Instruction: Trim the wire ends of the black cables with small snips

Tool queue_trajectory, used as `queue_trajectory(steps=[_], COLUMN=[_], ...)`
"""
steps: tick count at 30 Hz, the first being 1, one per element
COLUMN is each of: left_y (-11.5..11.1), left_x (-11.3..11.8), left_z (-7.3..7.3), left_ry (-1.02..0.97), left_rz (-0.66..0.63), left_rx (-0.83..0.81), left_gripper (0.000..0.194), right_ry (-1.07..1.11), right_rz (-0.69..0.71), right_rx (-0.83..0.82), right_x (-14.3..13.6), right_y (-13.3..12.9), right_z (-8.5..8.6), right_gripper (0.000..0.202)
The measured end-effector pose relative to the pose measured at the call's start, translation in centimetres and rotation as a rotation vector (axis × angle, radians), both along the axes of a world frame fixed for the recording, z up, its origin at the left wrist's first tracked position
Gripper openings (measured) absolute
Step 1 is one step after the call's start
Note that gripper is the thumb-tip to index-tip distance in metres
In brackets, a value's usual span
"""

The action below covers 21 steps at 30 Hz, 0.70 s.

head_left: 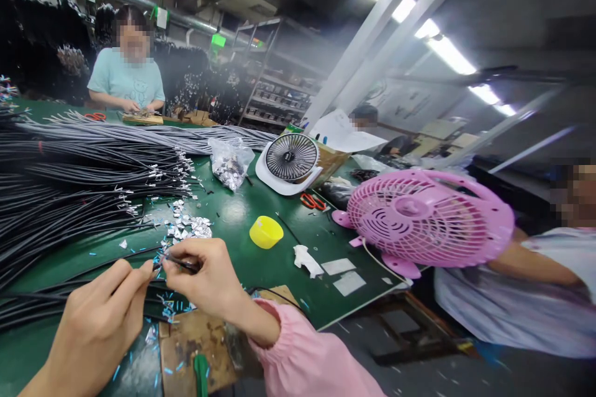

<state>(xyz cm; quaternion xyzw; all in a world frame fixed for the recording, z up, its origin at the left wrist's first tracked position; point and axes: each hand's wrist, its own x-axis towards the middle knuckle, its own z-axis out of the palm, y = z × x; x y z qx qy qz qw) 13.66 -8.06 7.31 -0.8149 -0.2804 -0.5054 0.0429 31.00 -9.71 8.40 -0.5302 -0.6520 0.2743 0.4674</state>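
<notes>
My left hand (95, 316) is closed in a pinch around the end of a black cable (133, 254). Close against its fingertips, my right hand (212, 276) is closed on a dark slim tool (189, 265), whose exact kind I cannot make out. The fingers partly hide the cable end between the two hands. Small blue tubing bits (168, 310) lie below the fingertips, and crumpled foil scraps (190, 227) lie just beyond them. Under my wrists is a worn wooden board (195, 341) with a green handle (201, 372) on it.
Bundled black cables (84, 180) cover the left of the green table (233, 211). Farther off stand a yellow tape roll (266, 232), a bag of parts (230, 164), orange scissors (313, 201), a white fan (291, 158) and a pink fan (419, 217). Other people sit around.
</notes>
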Motion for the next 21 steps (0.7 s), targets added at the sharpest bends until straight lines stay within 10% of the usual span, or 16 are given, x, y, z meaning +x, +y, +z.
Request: queue_trajectory(steps=[6, 10, 15, 21], left_y=[1.7, 1.9, 1.2, 0.4], left_x=[-0.6, -0.9, -0.8, -1.0], left_z=[1.3, 1.3, 2.4, 1.5], left_ry=[-0.052, -0.146, -0.183, -0.123], left_rz=[-0.196, -0.277, -0.290, -0.173], left_rx=[-0.690, -0.988, -0.689, -0.131], left_gripper=[0.039, 0.037, 0.039, 0.018], right_ry=[-0.299, -0.061, 0.299, 0.243], right_rz=[0.037, 0.103, 0.250, 0.101], right_rx=[0.346, 0.160, -0.393, -0.193], right_x=[0.2, -0.1, -0.1, 0.3], right_y=[-0.2, -0.1, 0.9, 0.4], right_z=[-0.7, 0.3, 0.7, -0.1], right_gripper=[0.012, 0.018, 0.032, 0.040])
